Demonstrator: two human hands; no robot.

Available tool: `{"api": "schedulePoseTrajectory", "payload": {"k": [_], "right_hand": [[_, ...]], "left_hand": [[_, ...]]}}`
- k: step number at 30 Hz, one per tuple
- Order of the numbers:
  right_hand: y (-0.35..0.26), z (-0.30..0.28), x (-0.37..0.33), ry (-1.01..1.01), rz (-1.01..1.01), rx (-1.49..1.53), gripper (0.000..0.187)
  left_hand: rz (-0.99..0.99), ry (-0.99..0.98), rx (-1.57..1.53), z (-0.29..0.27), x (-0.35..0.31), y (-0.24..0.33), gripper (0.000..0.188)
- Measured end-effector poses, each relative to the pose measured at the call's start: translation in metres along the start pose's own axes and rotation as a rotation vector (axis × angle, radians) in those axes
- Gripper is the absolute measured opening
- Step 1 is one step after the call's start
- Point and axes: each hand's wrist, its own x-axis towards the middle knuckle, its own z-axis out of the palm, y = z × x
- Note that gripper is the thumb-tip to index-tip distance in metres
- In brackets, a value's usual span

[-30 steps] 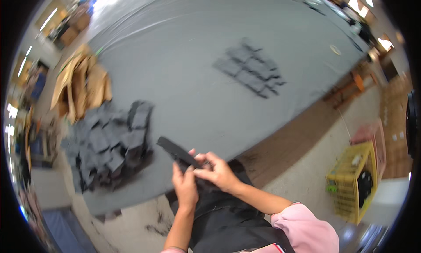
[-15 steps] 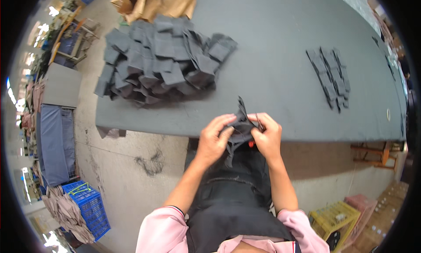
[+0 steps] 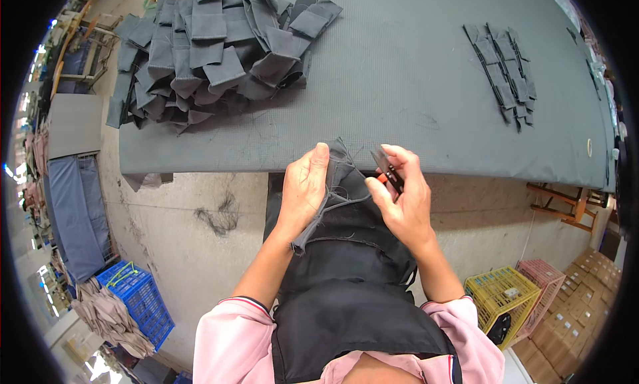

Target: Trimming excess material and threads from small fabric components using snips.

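My left hand (image 3: 305, 191) is closed on a dark grey sewn fabric piece (image 3: 341, 184), its thumb pressed along the cloth. Raw edges and loose threads show on the piece, which hangs down past my wrist just in front of the table's near edge. Small thread snips (image 3: 391, 174), black with a bit of red-orange, sit in the fingers of my right hand (image 3: 409, 207). Their blades point up and away, to the right of the cloth and seemingly apart from it. My right thumb reaches close to the fabric's edge.
A grey-covered table (image 3: 399, 104) spans the far side. On its left lies a large heap of dark grey fabric pieces (image 3: 223, 58); a smaller overlapping group (image 3: 504, 74) lies right. Blue (image 3: 140, 304) and yellow crates (image 3: 502, 294) stand on the floor.
My hands have parted from the bunched cloth. The fabric is now spread out in my left hand, and the snips show clearly in my right. The view has tilted slightly downward.
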Motion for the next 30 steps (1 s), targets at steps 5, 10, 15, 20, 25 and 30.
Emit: {"api": "schedulePoseTrajectory", "payload": {"k": [5, 10, 15, 20, 25, 30], "right_hand": [[-0.017, -0.018, 0.009, -0.161, -0.255, -0.282, 0.039], [-0.013, -0.016, 0.01, -0.215, -0.354, -0.325, 0.037], [-0.012, -0.012, 0.008, -0.158, -0.367, -0.262, 0.037], [-0.009, -0.008, 0.003, -0.089, -0.4, -0.282, 0.033], [-0.014, -0.011, -0.002, -0.034, -0.25, -0.072, 0.031], [-0.006, -0.012, 0.004, -0.141, -0.246, -0.088, 0.032]], "left_hand": [[0.054, 0.001, 0.05, 0.005, -0.006, 0.012, 0.049], [0.036, -0.068, 0.015, 0.003, -0.002, 0.003, 0.048], [-0.008, -0.097, 0.007, 0.004, -0.006, 0.009, 0.049], [-0.014, -0.111, 0.037, 0.003, -0.008, 0.01, 0.049], [-0.062, -0.114, 0.033, -0.001, -0.009, 0.011, 0.049], [-0.096, -0.196, -0.026, -0.004, -0.011, 0.019, 0.049]]}}
